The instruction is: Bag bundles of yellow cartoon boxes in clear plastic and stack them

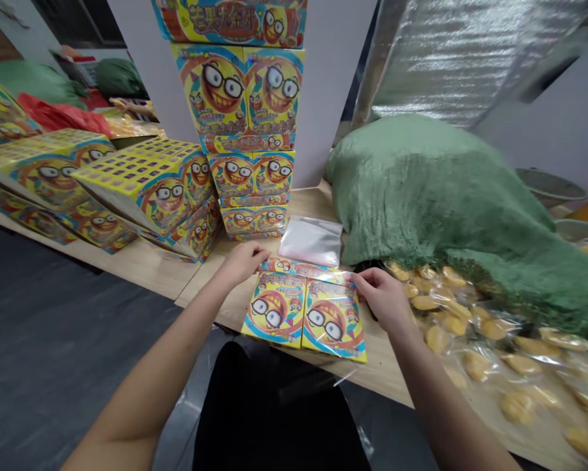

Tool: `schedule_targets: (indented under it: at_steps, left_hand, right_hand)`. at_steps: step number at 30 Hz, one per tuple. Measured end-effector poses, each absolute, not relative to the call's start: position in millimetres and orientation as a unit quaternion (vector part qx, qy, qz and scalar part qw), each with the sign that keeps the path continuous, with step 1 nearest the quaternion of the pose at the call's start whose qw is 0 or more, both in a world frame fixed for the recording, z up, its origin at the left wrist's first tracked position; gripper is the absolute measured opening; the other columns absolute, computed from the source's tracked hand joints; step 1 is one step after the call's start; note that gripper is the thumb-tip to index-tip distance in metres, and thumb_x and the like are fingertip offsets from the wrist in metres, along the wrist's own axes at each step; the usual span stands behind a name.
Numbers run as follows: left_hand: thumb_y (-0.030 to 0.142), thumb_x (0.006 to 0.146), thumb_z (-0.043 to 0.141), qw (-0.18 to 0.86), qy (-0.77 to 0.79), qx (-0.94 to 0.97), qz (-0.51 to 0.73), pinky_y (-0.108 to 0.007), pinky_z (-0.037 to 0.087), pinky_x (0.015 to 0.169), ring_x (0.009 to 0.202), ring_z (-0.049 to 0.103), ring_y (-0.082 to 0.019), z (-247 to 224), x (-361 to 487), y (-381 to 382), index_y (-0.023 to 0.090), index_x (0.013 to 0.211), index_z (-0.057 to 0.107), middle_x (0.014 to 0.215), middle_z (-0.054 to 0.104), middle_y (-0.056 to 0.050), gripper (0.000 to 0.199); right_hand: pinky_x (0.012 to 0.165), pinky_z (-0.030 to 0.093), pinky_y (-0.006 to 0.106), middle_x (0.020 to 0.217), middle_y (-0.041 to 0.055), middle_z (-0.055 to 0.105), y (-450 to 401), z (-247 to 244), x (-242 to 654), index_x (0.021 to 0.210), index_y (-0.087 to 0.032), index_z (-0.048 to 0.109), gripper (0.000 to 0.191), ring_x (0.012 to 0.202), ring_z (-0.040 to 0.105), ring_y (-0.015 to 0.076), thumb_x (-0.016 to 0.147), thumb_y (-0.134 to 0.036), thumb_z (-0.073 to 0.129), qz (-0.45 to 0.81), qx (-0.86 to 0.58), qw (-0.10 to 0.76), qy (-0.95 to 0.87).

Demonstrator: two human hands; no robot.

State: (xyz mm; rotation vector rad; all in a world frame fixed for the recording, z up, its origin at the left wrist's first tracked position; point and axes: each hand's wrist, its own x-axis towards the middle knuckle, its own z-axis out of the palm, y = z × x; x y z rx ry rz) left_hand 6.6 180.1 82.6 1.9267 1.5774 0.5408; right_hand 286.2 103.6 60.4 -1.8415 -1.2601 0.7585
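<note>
A yellow and blue cartoon box with two printed faces lies on the wooden table close to my lap, its faces upside down to me. Clear film shines on and around it. My left hand pinches the far left corner of the box's narrow printed strip. At the strip's right end, my right hand pinches the other corner with thumb and finger. A stack of clear plastic bags lies flat just beyond the strip.
Stacked cartoon boxes rise behind my left hand. More boxes with dotted tops line the left. A green sack stands at right, spilling wrapped yellow pieces beside my right arm.
</note>
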Motion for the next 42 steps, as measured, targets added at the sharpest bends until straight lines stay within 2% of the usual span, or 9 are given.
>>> schedule_targets:
  at_steps: [7,26,28,31,33,35,38,40,42]
  left_hand:
    - [0.038,0.08,0.048,0.287,0.603,0.715,0.204,-0.024,0.034,0.051,0.054,0.054,-0.014,84.2,8.2,179.7,0.018,0.071,0.06,0.061,0.059,0.0,0.025]
    - [0.025,0.081,0.045,0.13,0.594,0.776,0.167,-0.028,0.035,0.058,0.068,0.057,-0.019,86.4,18.2,172.1,0.02,0.067,0.053,0.072,0.062,-0.005,0.017]
    - [0.026,0.082,0.045,0.125,0.595,0.776,0.167,-0.028,0.037,0.06,0.071,0.058,-0.02,84.1,14.5,174.1,0.019,0.07,0.055,0.075,0.063,-0.005,0.017]
    - [0.027,0.083,0.048,0.1,0.621,0.755,0.186,-0.03,0.043,0.068,0.081,0.061,-0.022,87.7,6.0,174.2,0.017,0.087,0.058,0.088,0.065,-0.008,0.015]
    - [0.027,0.086,0.046,0.054,0.623,0.75,0.215,-0.034,0.045,0.079,0.095,0.06,-0.024,95.2,4.8,168.4,0.016,0.102,0.058,0.101,0.065,-0.01,0.023]
    - [0.027,0.091,0.039,0.011,0.566,0.793,0.226,-0.04,0.039,0.098,0.114,0.053,-0.024,102.0,11.8,157.2,0.017,0.115,0.056,0.118,0.062,-0.01,0.031]
    - [0.04,0.094,0.033,0.015,0.449,0.88,0.155,-0.051,0.016,0.113,0.135,0.035,-0.024,98.5,32.1,137.5,0.021,0.134,0.044,0.141,0.047,-0.007,0.045]
    - [0.05,0.093,0.031,0.034,0.43,0.897,0.098,-0.053,0.013,0.113,0.139,0.026,-0.026,86.5,40.9,127.7,0.019,0.141,0.035,0.149,0.035,-0.011,0.058]
    - [0.055,0.092,0.03,0.047,0.439,0.894,0.069,-0.052,0.016,0.113,0.142,0.019,-0.028,73.4,38.7,121.4,0.016,0.144,0.03,0.152,0.025,-0.013,0.065]
  right_hand:
    - [0.044,0.039,0.024,0.057,0.0016,0.06,107.6,56.3,288.1,0.066,-0.018,0.06,0.025,0.049,0.052,0.0133,0.07,-0.043,0.059,0.299,-0.716,0.382,-0.502]
    - [0.051,0.036,0.026,0.062,0.0005,0.06,112.3,52.0,285.2,0.065,-0.02,0.054,0.019,0.057,0.054,0.0153,0.074,-0.037,0.054,0.22,-0.742,0.306,-0.555]
    - [0.051,0.037,0.026,0.064,0.0004,0.059,112.7,47.4,287.5,0.07,-0.02,0.054,0.018,0.057,0.054,0.0155,0.072,-0.038,0.057,0.206,-0.742,0.325,-0.55]
    - [0.05,0.044,0.028,0.068,0.0009,0.06,110.4,39.4,297.2,0.094,-0.018,0.054,0.032,0.058,0.057,0.0177,0.073,-0.041,0.058,0.222,-0.733,0.376,-0.521]
    - [0.06,0.051,0.036,0.078,0.006,0.064,106.6,39.3,300.7,0.11,-0.015,0.052,0.038,0.069,0.062,0.0216,0.081,-0.04,0.048,0.192,-0.726,0.397,-0.528]
    - [0.084,0.049,0.046,0.104,0.0145,0.065,102.3,46.3,293.8,0.12,-0.014,0.052,0.04,0.098,0.061,0.0269,0.089,-0.034,0.036,0.099,-0.697,0.387,-0.596]
    - [0.109,0.026,0.053,0.141,0.0142,0.045,97.9,63.1,265.0,0.136,-0.016,0.042,0.049,0.136,0.032,0.0287,0.093,-0.038,0.035,0.021,-0.583,0.272,-0.765]
    - [0.113,0.018,0.054,0.148,0.0115,0.035,95.0,70.6,249.3,0.143,-0.018,0.034,0.06,0.14,0.023,0.0277,0.092,-0.049,0.037,0.041,-0.517,0.167,-0.839]
    - [0.113,0.016,0.054,0.15,0.0113,0.03,89.1,71.5,251.6,0.145,-0.018,0.029,0.067,0.14,0.022,0.0273,0.091,-0.057,0.036,0.06,-0.51,0.106,-0.852]
